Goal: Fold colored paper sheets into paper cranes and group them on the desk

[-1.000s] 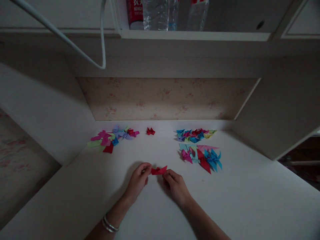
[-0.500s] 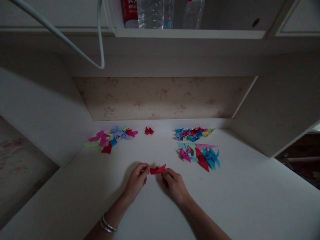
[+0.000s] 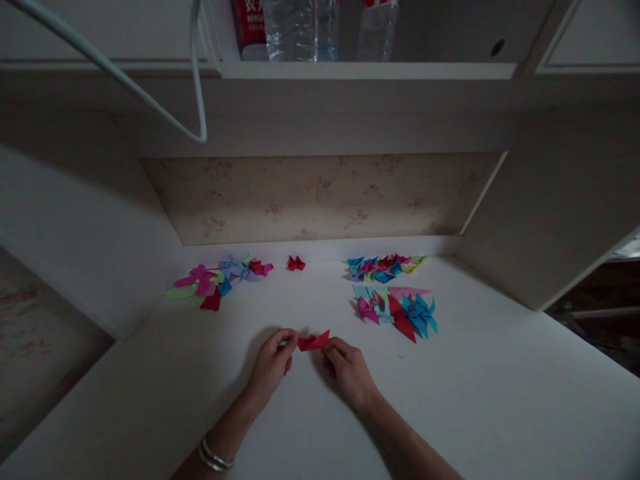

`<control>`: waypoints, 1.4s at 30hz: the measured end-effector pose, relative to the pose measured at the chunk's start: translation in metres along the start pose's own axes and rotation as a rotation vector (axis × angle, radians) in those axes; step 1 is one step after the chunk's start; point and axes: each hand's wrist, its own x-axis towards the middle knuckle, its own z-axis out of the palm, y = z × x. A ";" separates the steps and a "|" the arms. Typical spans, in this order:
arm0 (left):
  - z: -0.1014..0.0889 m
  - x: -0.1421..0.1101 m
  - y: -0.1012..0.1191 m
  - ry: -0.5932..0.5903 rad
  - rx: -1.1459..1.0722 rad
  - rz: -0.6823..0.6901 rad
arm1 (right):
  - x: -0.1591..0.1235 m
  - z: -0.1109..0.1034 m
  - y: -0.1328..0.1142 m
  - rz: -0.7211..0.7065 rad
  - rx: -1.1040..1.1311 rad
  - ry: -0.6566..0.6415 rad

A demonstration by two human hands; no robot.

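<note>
A small red folded paper boat point(image 3: 313, 342) is held between my two hands, just above the white tabletop. My left hand point(image 3: 274, 357) pinches its left tip between thumb and forefinger. At the other end, my right hand point(image 3: 349, 370) grips the right tip the same way, with the remaining fingers curled under. The boat's pointed middle shows between its two raised ends. Beyond it, by the back edge, sits a small red folded paper piece point(image 3: 296, 263).
Colourful folded papers point(image 3: 220, 280) lie in a heap at the back left. At the back right are a row of paper boats point(image 3: 385, 268) and a group of folded figures point(image 3: 395, 311). A white cable point(image 3: 197, 87) hangs before a shelf with plastic bottles point(image 3: 293, 30).
The whole view has shifted slightly. Both hands keep their pinch on the red paper boat, which looks almost the same.
</note>
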 end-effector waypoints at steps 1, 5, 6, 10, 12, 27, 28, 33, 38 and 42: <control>0.000 0.000 -0.001 0.003 -0.003 0.001 | 0.000 0.000 0.001 -0.001 -0.002 0.002; 0.000 0.003 -0.004 0.005 -0.035 0.010 | 0.000 0.000 0.001 0.003 -0.016 0.013; 0.000 0.003 -0.005 0.007 -0.047 0.010 | 0.000 0.000 0.000 0.003 -0.016 0.013; 0.000 0.004 -0.008 0.022 -0.072 0.009 | -0.001 0.000 0.000 0.005 -0.003 0.006; -0.001 0.004 -0.009 0.018 -0.077 0.011 | -0.001 0.000 0.000 0.013 -0.001 -0.004; -0.001 0.002 -0.008 0.020 0.072 0.014 | 0.001 0.002 0.001 0.006 0.013 -0.006; -0.001 0.003 -0.007 0.033 0.080 0.010 | 0.001 0.002 0.001 -0.001 0.005 -0.014; -0.002 0.009 -0.004 0.146 0.126 0.005 | 0.000 0.003 0.000 -0.007 -0.037 -0.027; 0.009 0.023 0.007 0.232 0.171 0.097 | 0.000 0.006 0.002 0.000 -0.091 -0.008; 0.042 0.045 0.027 0.155 0.224 0.196 | 0.001 0.007 0.003 -0.018 -0.137 -0.017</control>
